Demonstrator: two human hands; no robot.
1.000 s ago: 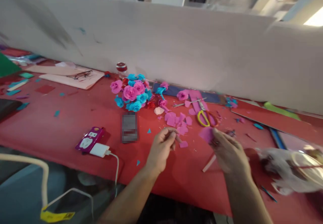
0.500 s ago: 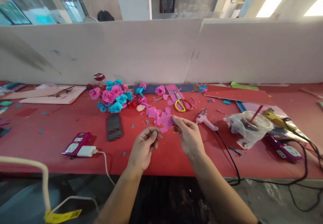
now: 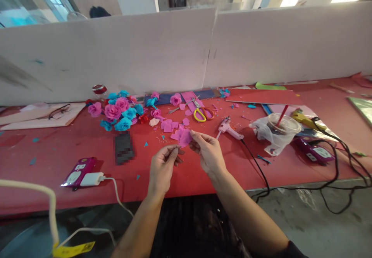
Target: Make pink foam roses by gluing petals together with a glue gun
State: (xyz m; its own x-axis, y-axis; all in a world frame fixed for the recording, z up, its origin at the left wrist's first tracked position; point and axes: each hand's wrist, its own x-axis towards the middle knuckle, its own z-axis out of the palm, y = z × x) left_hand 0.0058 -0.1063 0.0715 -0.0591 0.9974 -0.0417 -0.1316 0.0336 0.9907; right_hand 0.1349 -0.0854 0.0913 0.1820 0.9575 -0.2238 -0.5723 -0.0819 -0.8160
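A pink paper petal [image 3: 185, 138] is pinched at its right edge between the thumb and fingers of my right hand [image 3: 209, 153]. My left hand [image 3: 162, 168] is closed in a pinch just below and left of the petal, close to its lower edge; what its fingertips hold, if anything, is too small to make out. Behind the hands lie loose pink paper pieces [image 3: 167, 125]. Scissors with yellow and orange handles [image 3: 200, 114] rest beyond them, beside a pink paper strip [image 3: 188, 99]. To the right sits a pink glue gun [image 3: 229, 129].
At the back left is a bunch of pink, blue and red paper flowers [image 3: 122, 112]. A phone [image 3: 124, 148] and a purple power strip [image 3: 80, 172] lie left. On the right stand a lidded cup [image 3: 283, 125] in a plastic bag, a yellow glue gun [image 3: 308, 120] and another purple power strip [image 3: 314, 151].
The view has shifted, so the table things appear further left. Both hands keep their pinches close together, and the pink petal stays in my right hand.
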